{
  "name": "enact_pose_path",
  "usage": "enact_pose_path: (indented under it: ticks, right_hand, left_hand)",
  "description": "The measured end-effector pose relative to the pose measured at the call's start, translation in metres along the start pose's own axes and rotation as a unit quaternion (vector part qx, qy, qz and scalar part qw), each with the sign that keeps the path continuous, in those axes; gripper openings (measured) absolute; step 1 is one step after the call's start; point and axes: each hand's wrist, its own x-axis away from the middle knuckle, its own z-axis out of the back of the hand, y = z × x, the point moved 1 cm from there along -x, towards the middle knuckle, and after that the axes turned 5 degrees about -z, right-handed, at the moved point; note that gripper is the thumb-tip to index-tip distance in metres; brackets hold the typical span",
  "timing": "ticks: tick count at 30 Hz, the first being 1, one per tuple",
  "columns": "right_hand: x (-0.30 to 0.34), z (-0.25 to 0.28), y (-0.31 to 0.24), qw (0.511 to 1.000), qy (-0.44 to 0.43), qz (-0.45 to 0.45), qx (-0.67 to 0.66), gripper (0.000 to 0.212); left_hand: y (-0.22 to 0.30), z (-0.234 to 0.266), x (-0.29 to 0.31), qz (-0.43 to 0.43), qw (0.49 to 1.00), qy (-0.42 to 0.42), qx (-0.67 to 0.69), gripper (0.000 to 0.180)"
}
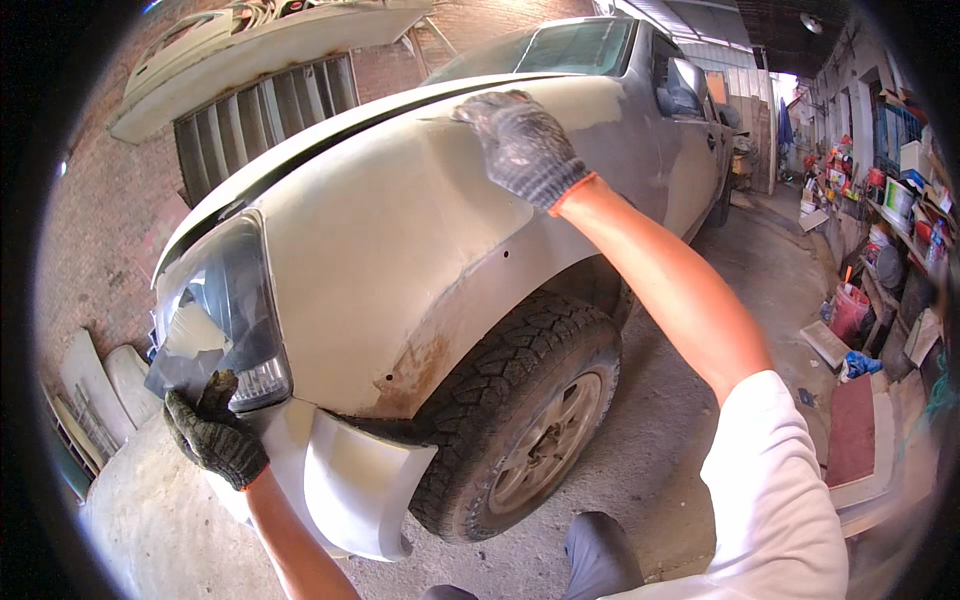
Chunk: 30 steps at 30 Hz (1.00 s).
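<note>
My left hand (215, 432), in a dark knitted glove, grips a dark flat plate (165, 377) carrying a cream patch of putty (196, 332). The plate is held in front of the headlight (255, 340), and its outline partly blends with the lens. My right hand (525, 145), in a worn grey glove, is closed at the upper part of the cream-and-grey front fender (370, 220). A thin edge pokes out left of its fingertips; whatever it holds is mostly hidden. Below that arm, the fender has a bare, rusty-brown patch (425, 360) near the wheel arch.
The front wheel (545, 430) stands below the fender, and a loose-looking white bumper end (355, 480) juts out beside it. Cluttered shelves (905, 220), a pink bucket (850, 308) and boards (850, 430) line the right. Panels (95, 385) lean against the brick wall at left.
</note>
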Motion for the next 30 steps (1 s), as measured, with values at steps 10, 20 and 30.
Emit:
enact_pose_path:
  ticks: [10,20,30]
  right_hand:
    - [0.033,0.007,-0.038,0.996,-0.002,0.018,-0.083,0.035]
    - [0.092,0.034,-0.061,0.987,-0.113,0.034,-0.113,0.045]
    - [0.059,0.054,0.002,0.997,-0.044,0.034,-0.052,0.038]
  left_hand:
    - [-0.007,0.013,-0.004,0.007,1.000,-0.006,0.028,0.026]
    - [-0.019,0.025,-0.012,-0.077,0.995,-0.042,-0.040,0.030]
    - [-0.012,0.018,-0.011,-0.022,0.999,-0.018,0.013,0.032]
